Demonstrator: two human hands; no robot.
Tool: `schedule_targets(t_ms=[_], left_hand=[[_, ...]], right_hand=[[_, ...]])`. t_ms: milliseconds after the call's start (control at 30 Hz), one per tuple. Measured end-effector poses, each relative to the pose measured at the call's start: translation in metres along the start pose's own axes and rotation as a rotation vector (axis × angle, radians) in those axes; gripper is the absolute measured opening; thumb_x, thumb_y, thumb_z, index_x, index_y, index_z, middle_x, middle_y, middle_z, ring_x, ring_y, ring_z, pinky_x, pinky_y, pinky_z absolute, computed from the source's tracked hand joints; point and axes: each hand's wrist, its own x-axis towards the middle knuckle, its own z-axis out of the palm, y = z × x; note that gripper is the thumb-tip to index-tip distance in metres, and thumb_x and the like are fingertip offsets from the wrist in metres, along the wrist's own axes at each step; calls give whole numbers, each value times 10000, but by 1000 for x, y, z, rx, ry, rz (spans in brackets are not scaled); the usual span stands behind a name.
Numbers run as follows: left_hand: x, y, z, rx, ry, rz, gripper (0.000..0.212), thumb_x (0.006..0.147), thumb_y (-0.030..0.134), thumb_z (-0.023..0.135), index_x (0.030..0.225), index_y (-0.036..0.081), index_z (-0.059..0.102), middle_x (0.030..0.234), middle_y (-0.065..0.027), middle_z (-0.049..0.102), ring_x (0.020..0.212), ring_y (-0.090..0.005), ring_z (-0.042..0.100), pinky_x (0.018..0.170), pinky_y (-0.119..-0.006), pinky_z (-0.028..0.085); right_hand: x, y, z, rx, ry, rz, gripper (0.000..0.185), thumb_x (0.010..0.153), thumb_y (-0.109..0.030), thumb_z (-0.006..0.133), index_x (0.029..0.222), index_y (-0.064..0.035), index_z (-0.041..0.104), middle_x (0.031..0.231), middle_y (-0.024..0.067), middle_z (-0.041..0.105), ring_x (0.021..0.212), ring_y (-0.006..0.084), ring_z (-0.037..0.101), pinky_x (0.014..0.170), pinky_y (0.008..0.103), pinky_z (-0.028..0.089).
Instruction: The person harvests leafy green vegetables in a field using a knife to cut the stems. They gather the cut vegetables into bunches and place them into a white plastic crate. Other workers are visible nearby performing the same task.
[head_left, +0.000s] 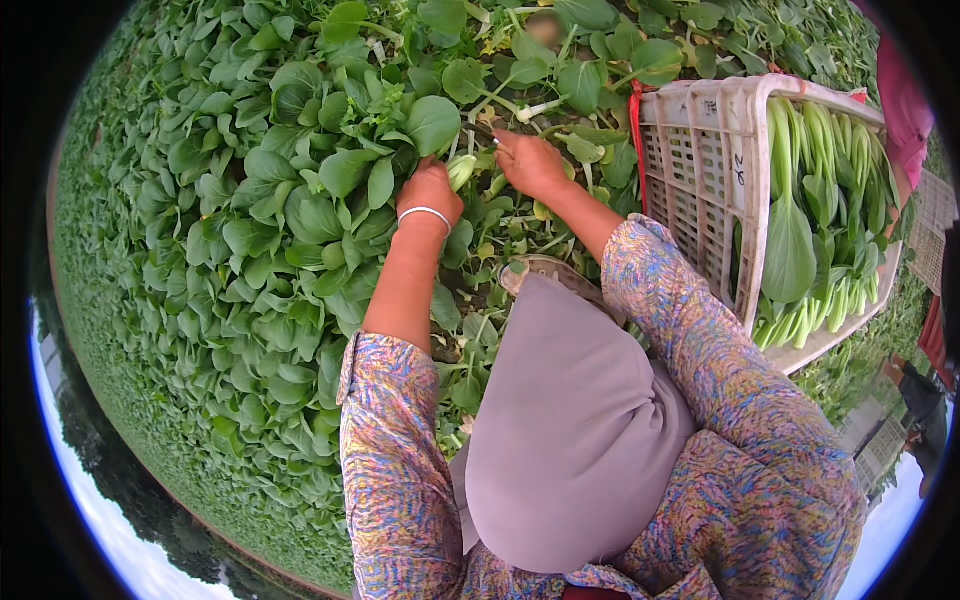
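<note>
My left hand (431, 191), with a white band at the wrist, grips a bok choy plant (460, 171). Its pale green base points right, out of my fist, and its leaves merge with the standing crop. A short way to the right, my right hand (532, 166) is closed around a thin dark tool (480, 132), apparently a small knife. Most of that tool is hidden by the fingers and leaves. A ring shows on one finger. Dense bok choy rows (277, 217) spread to the left of my left hand.
A white plastic crate (694, 150), tilted beside my right arm, holds stacked bok choy (791, 247). Another person's pink sleeve (904, 112) reaches its far side. My shoe (559, 271) stands among cut leaves. More crates (934, 225) and another person (926, 412) are at the right rim.
</note>
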Motion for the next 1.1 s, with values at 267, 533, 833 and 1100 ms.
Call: schedule_targets(t_ms=[267,533,833,1100], left_hand=[[-16,-19,10,-183,228,94,562,731,97,714,1263,8,557,1394,-119,516,1159,-333,584,960,-397,496],[-75,-5,-3,-433,320,356,574,714,-4,692,1273,16,562,1383,-109,529,1188,-332,569,981,-371,487],[-98,28,-54,-539,645,347,569,732,-24,687,1286,10,562,1399,-156,508,1243,-298,540,1035,-375,433],[-47,58,-63,-317,260,240,370,752,78,663,1120,53,634,920,-236,675,865,-392,662,771,-435,539]], right_hand=[[-3,0,-8,5,-7,-31,317,891,-190,608,1182,-67,606,874,170,693,776,330,673,711,456,520],[-2,-31,-18,1199,-80,317,290,906,-255,687,1089,-67,564,842,-9,607,615,59,581,461,201,386],[-14,-72,-61,1053,-42,9,194,849,-90,675,1014,-53,581,789,-21,599,637,46,562,527,198,432],[4,-9,-48,802,-189,197,239,872,-145,638,1084,-45,595,802,39,634,639,123,599,551,258,457]])
